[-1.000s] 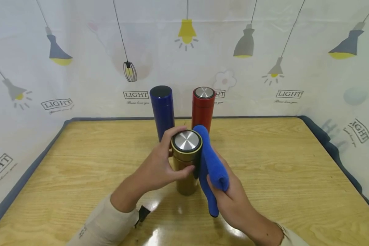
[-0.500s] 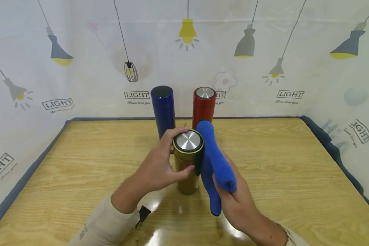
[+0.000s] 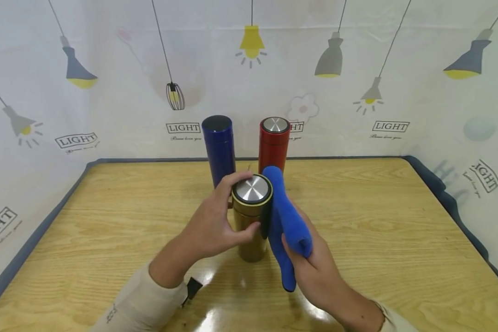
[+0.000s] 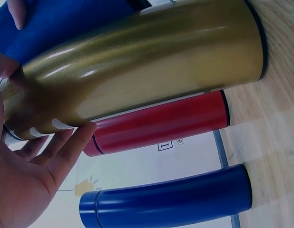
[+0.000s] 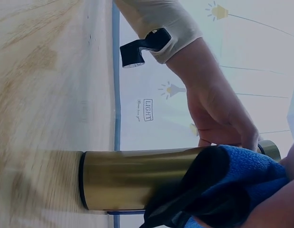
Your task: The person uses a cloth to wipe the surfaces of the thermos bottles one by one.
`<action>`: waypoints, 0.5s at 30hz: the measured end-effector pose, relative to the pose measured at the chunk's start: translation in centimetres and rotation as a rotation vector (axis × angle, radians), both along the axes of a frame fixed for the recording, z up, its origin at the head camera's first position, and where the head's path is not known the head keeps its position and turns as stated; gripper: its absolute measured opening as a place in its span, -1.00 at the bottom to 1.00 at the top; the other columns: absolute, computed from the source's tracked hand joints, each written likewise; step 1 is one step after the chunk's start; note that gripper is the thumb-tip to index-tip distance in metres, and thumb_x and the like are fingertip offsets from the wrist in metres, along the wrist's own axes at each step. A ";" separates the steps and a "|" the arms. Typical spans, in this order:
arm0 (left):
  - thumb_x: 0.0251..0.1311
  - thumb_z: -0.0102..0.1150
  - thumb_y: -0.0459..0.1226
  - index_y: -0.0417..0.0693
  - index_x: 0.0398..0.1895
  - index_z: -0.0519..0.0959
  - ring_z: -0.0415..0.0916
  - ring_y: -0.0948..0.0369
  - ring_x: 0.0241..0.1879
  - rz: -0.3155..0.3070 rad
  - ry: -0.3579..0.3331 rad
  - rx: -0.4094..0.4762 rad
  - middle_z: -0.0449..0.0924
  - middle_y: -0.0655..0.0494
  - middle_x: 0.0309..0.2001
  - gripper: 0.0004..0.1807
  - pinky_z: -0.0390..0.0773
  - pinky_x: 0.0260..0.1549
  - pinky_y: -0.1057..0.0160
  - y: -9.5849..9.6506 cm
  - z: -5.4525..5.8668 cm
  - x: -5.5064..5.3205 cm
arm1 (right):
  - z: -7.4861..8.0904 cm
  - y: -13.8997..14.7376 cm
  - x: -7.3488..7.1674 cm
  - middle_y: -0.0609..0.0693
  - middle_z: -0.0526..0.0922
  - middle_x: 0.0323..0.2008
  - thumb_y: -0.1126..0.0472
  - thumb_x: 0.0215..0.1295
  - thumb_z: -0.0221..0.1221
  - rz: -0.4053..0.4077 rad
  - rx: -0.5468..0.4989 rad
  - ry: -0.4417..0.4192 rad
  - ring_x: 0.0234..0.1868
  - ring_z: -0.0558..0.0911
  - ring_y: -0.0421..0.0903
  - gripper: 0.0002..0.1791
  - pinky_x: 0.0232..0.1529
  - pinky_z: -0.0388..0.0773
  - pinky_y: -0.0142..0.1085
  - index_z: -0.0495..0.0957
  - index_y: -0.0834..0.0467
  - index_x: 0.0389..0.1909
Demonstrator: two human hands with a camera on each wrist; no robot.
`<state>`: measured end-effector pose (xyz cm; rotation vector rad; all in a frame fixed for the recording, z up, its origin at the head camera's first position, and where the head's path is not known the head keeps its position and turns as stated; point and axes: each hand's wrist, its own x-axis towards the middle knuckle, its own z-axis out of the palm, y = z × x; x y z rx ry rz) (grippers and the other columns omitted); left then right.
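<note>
A gold vacuum flask [image 3: 249,244] with a silver-topped lid stands upright on the wooden table. My left hand [image 3: 209,226] grips it near the top from the left, thumb across the front; the far fingers are mostly hidden in the head view. In the left wrist view those fingers curl round the gold flask [image 4: 151,61]. Against its right side lies a folded blue cloth [image 3: 290,221], which my right hand [image 3: 319,272] holds between thumb and fingers. The right wrist view shows the cloth [image 5: 251,166] over the flask's upper body [image 5: 118,180].
Behind the gold flask stand a blue flask [image 3: 219,147] with a dark lid, on the left, and a red flask [image 3: 274,150] with a silver-topped lid, on the right. A white curtain [image 3: 128,110] printed with lamps borders the table [image 3: 377,221] at the back and sides.
The right hand and the cloth shifted slightly right and away along the flask's side, then back left and nearer. The left hand keeps its grip and the gold flask stays in place.
</note>
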<state>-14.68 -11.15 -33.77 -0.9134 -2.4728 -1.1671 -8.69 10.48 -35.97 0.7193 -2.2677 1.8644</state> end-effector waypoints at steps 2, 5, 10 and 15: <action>-0.02 0.49 -0.18 0.10 0.44 0.15 0.52 0.17 0.12 -0.001 0.007 0.006 0.44 0.06 0.28 -0.04 0.69 -0.12 0.19 0.0 0.0 0.0 | -0.1 0.0 -0.1 0.00 0.19 0.53 0.38 0.55 -0.09 0.012 0.002 -0.004 0.49 0.26 -0.04 -0.29 0.33 0.38 -0.37 -0.01 -0.16 0.58; -0.03 0.48 -0.19 0.10 0.43 0.16 0.53 0.18 0.11 -0.003 0.011 0.010 0.44 0.06 0.28 -0.06 0.69 -0.10 0.19 0.0 0.0 0.0 | -0.2 -0.1 -0.3 -0.03 0.17 0.54 0.34 0.57 -0.11 0.029 0.006 -0.026 0.51 0.23 -0.08 -0.31 0.36 0.36 -0.23 -0.03 -0.18 0.58; -0.03 0.47 -0.20 0.08 0.44 0.16 0.53 0.16 0.14 -0.012 0.011 0.015 0.44 0.04 0.30 -0.05 0.69 -0.06 0.16 -0.1 0.0 0.0 | -0.2 -0.1 -0.2 -0.03 0.20 0.53 0.34 0.56 -0.09 0.011 0.010 -0.035 0.49 0.25 -0.09 -0.31 0.35 0.37 -0.17 0.00 -0.19 0.57; -0.03 0.46 -0.22 0.11 0.44 0.15 0.52 0.17 0.16 -0.022 -0.004 0.020 0.42 0.06 0.32 -0.05 0.69 -0.03 0.15 0.0 0.0 -0.1 | 0.1 -0.1 0.1 -0.04 0.21 0.52 0.36 0.54 -0.08 -0.008 -0.001 -0.025 0.48 0.28 -0.09 -0.30 0.32 0.37 -0.42 0.02 -0.19 0.57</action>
